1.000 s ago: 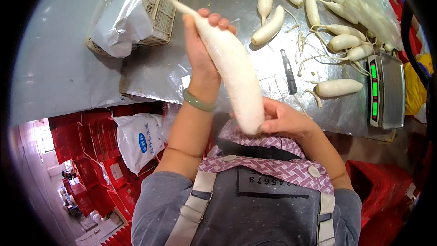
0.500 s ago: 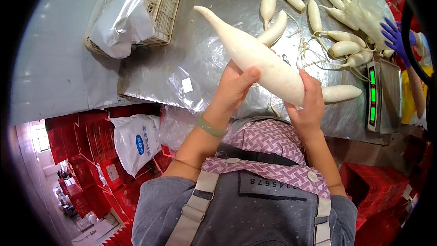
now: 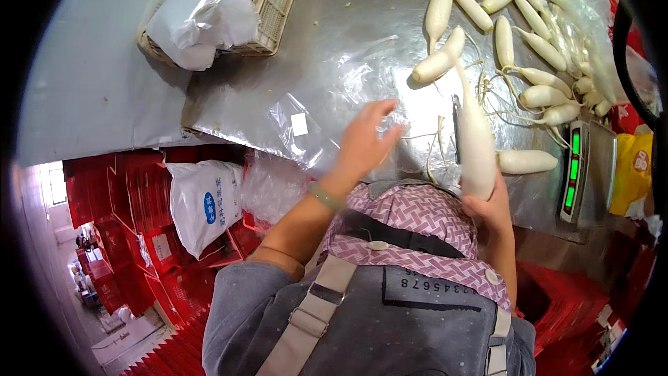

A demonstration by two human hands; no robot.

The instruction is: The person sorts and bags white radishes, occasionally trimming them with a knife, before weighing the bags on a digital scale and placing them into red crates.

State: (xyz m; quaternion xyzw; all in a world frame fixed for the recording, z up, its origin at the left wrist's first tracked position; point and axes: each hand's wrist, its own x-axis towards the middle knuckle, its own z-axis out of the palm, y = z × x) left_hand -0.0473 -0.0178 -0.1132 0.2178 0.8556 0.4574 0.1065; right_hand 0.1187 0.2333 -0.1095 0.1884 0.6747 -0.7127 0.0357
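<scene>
A large white daikon radish [image 3: 477, 143] stands out lengthwise from me, its thin root end pointing to the far side. My right hand [image 3: 492, 205] grips its thick near end. To the left, my left hand [image 3: 367, 138] is open above the metal table [image 3: 327, 49], fingers apart and holding nothing. Against the radish's left side shows a dark narrow strip [image 3: 456, 125], mostly hidden. Another daikon [image 3: 529, 161] lies just right of the held one. Beyond it, a shorter daikon [image 3: 440, 57] rests on the table. Loose thin roots [image 3: 440, 141] lie between my hands.
Several daikons [image 3: 534, 17] lie at the far right beside clear plastic [image 3: 591, 28]. A scale [image 3: 590, 167] with green displays stands at the right. A cream crate [image 3: 282, 10] with plastic sheeting sits far left. Red crates [image 3: 139, 202] and a white sack [image 3: 203, 202] are lower left.
My left hand has let go of the large daikon and moved apart from it. My right hand has turned the radish from slanting leftward to nearly straight away from me. The co-worker's gloved hand has left view.
</scene>
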